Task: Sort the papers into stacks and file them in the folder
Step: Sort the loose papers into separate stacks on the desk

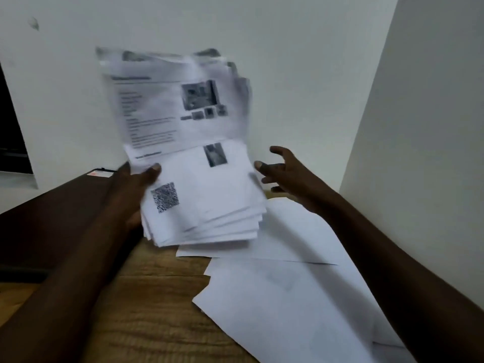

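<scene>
My left hand [133, 189] grips a thick bundle of printed papers [199, 184] by its left edge, thumb on the top sheet, and holds it tilted above the table. The bundle's upper sheets stand up blurred, with text, small pictures and a square code on them. To the right of the bundle my right hand [285, 174] hovers, fingers spread and apart from the paper, holding nothing. Several blank-side-up sheets [288, 297] lie loose on the wooden table [157, 297] under and in front of my right arm. No folder can be told apart for certain.
A dark flat surface [52, 218] lies along the table's left side, with a small orange-and-white label [100, 173] at its far end. White walls close in behind and on the right, forming a corner. A dark opening [10, 127] shows at far left.
</scene>
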`<state>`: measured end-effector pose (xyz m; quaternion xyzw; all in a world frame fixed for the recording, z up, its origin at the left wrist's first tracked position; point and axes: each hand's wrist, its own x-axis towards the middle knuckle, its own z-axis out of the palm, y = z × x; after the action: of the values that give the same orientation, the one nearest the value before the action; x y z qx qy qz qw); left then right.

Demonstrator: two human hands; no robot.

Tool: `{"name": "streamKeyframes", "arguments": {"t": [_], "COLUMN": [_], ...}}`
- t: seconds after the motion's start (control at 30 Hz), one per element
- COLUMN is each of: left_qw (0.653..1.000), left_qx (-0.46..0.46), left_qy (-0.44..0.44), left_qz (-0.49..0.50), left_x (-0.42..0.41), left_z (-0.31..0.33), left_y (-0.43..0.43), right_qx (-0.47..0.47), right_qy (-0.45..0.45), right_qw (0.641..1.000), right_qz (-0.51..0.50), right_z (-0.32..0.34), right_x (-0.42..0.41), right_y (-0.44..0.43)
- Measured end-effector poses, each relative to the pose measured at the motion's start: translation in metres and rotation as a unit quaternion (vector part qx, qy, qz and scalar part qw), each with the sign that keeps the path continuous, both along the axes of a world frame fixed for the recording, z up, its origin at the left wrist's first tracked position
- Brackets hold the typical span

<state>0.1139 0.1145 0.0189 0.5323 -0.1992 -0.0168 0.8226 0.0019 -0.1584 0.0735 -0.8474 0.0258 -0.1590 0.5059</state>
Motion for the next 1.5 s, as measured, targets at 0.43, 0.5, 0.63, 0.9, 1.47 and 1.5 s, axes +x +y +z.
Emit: {"name": "streamKeyframes", "arguments": {"t": [0.43,0.5,0.63,0.9,1.47,1.5], "left_qw": [0.992,0.991,0.990,0.980,0.977,0.977], "left_qx": [-0.039,-0.032,-0.057,-0.098,0.076,0.077], "left_qy": [0.121,0.131,0.131,0.152,0.132,0.131], "left_qz": [0.008,0.005,-0.022,-0.085,-0.149,-0.151], "left_x": [0.008,0.008,0.006,-0.008,-0.005,-0.004], "left_z": [-0.013,-0.013,-0.012,-0.013,-0.026,-0.027], "left_y": [0.016,0.018,0.019,0.019,-0.012,-0.012], "right_qx": [-0.362,-0.363,-0.384,-0.452,0.340,0.319], "right_qy": [0.249,0.243,0.204,0.046,-0.040,-0.020], "right_qw": [0.896,0.899,0.900,0.883,0.938,0.946], "right_qz": [0.062,0.040,0.001,-0.121,-0.044,-0.050], "right_z": [-0.067,-0.074,-0.082,-0.085,0.026,0.016], "right_x": [-0.029,-0.024,-0.012,-0.018,-0.051,-0.047], "right_y": [0.018,0.023,0.029,0.022,-0.063,-0.060]}}
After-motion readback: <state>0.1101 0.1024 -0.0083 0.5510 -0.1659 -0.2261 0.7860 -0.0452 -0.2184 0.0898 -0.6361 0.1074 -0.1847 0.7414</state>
